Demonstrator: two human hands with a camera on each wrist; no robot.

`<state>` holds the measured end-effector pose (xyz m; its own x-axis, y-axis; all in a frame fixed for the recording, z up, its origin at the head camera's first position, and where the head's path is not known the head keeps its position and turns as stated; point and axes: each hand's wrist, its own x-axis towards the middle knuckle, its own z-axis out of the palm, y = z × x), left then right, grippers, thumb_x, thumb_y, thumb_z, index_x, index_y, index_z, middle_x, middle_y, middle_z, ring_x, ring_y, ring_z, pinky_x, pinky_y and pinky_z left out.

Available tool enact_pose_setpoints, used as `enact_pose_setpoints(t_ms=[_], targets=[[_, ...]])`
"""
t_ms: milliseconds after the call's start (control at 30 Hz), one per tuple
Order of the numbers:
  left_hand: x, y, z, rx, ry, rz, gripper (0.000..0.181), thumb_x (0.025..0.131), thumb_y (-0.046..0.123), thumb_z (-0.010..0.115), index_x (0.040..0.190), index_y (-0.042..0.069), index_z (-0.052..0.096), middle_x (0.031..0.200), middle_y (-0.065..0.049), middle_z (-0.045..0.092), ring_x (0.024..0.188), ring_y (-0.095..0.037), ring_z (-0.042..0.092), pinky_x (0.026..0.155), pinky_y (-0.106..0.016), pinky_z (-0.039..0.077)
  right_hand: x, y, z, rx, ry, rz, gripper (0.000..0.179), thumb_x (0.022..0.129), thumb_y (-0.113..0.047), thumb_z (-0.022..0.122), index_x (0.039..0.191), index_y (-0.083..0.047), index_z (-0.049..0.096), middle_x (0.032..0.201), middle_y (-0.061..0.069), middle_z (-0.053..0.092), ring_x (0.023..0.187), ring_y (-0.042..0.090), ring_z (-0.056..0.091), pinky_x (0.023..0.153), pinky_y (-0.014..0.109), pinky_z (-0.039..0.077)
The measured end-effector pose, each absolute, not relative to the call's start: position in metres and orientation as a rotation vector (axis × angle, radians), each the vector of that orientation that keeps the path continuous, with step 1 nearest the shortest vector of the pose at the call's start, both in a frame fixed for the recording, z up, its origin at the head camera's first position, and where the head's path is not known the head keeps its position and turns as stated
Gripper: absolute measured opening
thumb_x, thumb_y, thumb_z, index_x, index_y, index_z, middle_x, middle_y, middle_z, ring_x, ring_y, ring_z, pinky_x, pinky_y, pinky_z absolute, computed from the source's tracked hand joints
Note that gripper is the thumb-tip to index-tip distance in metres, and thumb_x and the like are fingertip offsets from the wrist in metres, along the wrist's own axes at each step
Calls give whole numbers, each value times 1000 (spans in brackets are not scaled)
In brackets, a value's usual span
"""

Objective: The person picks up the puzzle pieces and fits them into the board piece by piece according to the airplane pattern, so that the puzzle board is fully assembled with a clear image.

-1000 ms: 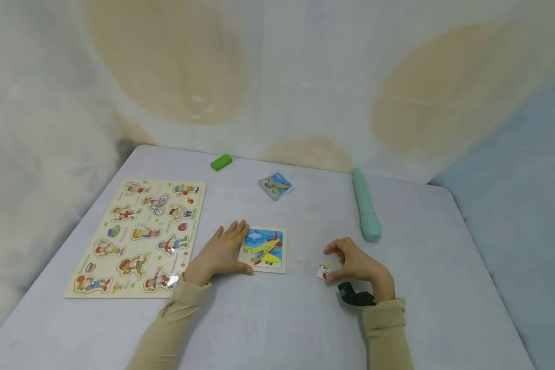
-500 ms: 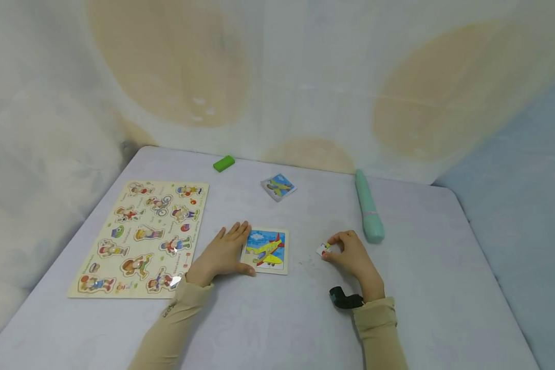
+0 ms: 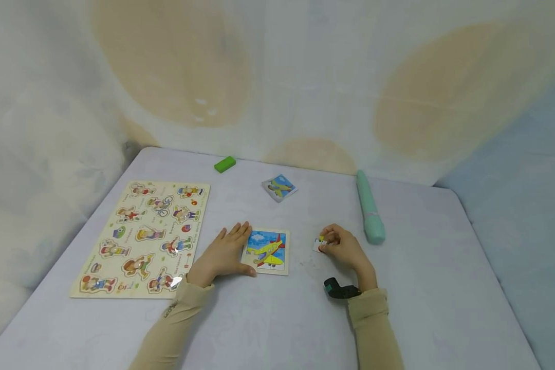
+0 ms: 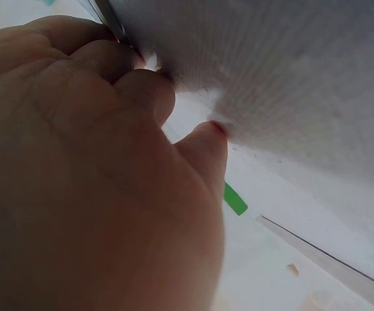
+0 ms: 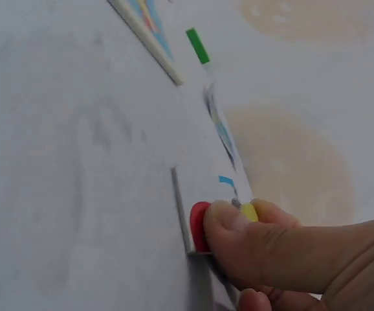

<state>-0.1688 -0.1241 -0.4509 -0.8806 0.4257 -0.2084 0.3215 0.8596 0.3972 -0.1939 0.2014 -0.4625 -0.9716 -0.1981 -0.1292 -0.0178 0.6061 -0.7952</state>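
Observation:
In the head view, my left hand [image 3: 224,254] lies along the left side of an airplane jigsaw puzzle [image 3: 287,252] in a pale frame, its fingers extended at the upper corner and its thumb at the lower one. Farther right, my right hand [image 3: 347,251] pinches a white jigsaw piece [image 5: 193,184] with red, yellow and blue marks between thumb and fingers. The right wrist view shows the thumb over the red mark; the piece looks just above or on the table, I cannot tell which. In the left wrist view the puzzle's contact with the fingers is unclear.
A large wooden peg board [image 3: 154,234] with cartoon figures lies at the left. Behind the puzzle are a small airplane picture card [image 3: 279,187] and a green block [image 3: 224,164]. A mint-green club-shaped object [image 3: 370,208] lies at the right, near the fabric backdrop.
My right hand has closed its fingers on the jigsaw piece and moved it slightly up and left. The left hand stays at the puzzle's edge.

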Motion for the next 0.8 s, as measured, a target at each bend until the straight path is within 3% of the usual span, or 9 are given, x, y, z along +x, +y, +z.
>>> enact_pose_setpoints(t_ms=[167, 433, 633, 800], targets=[[-167, -123, -452, 564, 2733, 507, 114, 70, 56, 79, 154, 3, 21, 162, -12, 16, 151, -32, 11, 121, -56, 11, -196, 193, -461, -76, 2625, -1350, 24, 87, -3, 67, 110, -5, 65, 93, 16, 70, 76, 14, 59, 70, 24, 45], [-167, -124, -452, 578, 2744, 530, 113, 70, 55, 80, 153, 2, 23, 162, -13, 17, 151, -33, 12, 121, -56, 11, -194, 186, -462, 125, 2682, -1393, 21, 90, -10, 66, 110, -7, 70, 96, 13, 75, 88, 19, 65, 73, 22, 45], [-168, -124, -454, 577, 2736, 505, 115, 70, 56, 79, 154, 3, 21, 162, -12, 15, 151, -33, 11, 121, -56, 11, -193, 166, -457, 161, 2572, -1558, 18, 88, -11, 68, 103, -1, 66, 92, 15, 74, 76, 11, 66, 69, 19, 49], [-169, -124, -451, 579, 2747, 515, 115, 69, 55, 79, 153, 2, 22, 162, -12, 16, 151, -33, 12, 121, -56, 12, -189, 133, -449, 126, 2462, -1655, 14, 88, -9, 69, 98, 0, 63, 86, 13, 72, 68, 10, 57, 61, 19, 46]])
